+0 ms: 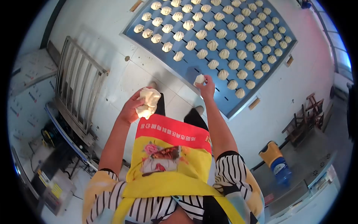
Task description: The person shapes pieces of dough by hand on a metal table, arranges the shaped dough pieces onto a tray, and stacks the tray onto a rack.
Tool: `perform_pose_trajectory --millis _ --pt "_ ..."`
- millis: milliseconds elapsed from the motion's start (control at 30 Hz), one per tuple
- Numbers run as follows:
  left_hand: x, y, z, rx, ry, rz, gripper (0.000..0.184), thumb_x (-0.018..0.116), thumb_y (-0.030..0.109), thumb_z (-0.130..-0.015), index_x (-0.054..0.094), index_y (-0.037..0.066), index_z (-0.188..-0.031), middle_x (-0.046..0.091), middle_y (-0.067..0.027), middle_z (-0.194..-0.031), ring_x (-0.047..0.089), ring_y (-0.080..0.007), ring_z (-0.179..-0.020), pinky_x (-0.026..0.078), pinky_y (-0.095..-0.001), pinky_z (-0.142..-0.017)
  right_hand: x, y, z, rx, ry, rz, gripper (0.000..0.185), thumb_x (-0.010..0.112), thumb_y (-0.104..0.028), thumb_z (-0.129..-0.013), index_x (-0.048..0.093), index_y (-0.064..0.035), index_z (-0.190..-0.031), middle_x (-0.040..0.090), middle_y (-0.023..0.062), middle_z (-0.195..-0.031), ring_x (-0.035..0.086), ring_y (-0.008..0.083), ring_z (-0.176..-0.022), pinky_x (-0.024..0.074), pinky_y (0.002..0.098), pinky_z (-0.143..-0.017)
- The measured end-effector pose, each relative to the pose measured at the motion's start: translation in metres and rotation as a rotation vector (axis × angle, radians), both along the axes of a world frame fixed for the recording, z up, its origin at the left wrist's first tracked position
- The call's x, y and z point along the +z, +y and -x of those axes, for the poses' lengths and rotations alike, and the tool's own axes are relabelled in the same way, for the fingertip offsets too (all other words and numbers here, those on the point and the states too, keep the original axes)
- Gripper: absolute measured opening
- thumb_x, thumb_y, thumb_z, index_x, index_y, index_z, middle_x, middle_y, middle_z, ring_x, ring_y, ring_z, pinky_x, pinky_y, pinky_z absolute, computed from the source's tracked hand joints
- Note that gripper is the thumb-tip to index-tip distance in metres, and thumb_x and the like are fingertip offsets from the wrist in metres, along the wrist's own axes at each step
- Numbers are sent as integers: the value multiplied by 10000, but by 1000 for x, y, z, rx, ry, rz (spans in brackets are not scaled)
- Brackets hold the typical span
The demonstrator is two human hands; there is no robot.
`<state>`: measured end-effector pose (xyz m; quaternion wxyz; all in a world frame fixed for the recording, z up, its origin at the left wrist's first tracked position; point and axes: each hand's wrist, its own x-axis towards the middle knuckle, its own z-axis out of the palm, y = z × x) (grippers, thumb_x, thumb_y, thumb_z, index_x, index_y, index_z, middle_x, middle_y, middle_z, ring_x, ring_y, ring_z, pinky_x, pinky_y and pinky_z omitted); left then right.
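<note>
Right hand [207, 89], frame centre, pinches dough bun [199, 79] over near edge of tray [228, 106]; light fingertip hold best spares pleats. Left hand [130, 107], left of centre, cradles dough pieces [149, 101]; loose cupping avoids squashing.

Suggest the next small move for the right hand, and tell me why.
Probably set the small pale pleated dough bun down on the blue rectangular tray and let go: the right hand holds it over the tray's near side, bare surface shows around it, and similar pale pleated buns stand in rows nearby. Whether it already touches the tray is unclear.
</note>
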<state>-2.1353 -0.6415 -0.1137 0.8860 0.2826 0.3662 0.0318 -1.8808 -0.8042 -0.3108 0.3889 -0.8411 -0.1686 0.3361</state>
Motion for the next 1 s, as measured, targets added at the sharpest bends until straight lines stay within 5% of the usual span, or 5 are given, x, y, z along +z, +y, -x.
perform_pose_trajectory --millis 67,200,433,833,1000 --pt "-33 24 -7 32 11 177 587 658 115 -828 418 60 -1361 571 -117 -1178 614 -239 -989 541 -386 -808 -26 29 9 -58 -157 -49 576 825 -66 -562 562 -80 -1074 609 87 -1022 544 290 -964 440 369 -833" --pt "-83 80 -25 -128 110 250 622 674 31 -785 437 59 -1360 575 -102 -1202 592 -206 -1072 504 -327 -889 -85 79 18 -116 -436 -149 672 813 -10 -551 501 -76 -1142 558 89 -1131 492 324 -1028 417 402 -874" --pt "-142 162 -30 -436 141 184 655 690 78 -723 449 18 -1330 569 -129 -1205 578 -233 -1091 490 -333 -906 -104 88 42 -193 -372 93 670 820 -147 -636 481 -83 -1211 523 149 -1242 510 366 -1098 451 416 -907" --pt "-171 148 -92 -703 181 -142 559 695 103 -746 529 53 -1277 583 -71 -1172 567 -182 -1067 447 -294 -927 -111 100 22 81 -371 386 618 749 -186 -736 495 -109 -1294 533 100 -1047 571 268 -929 494 384 -733" --pt "-203 63 -145 -916 90 -769 560 727 201 -745 552 105 -1268 591 -83 -1196 527 -227 -1135 428 -326 -951 -30 29 29 -537 585 -233 562 644 -111 -843 448 -126 -1370 521 54 -1217 554 187 -1050 501 332 -806"
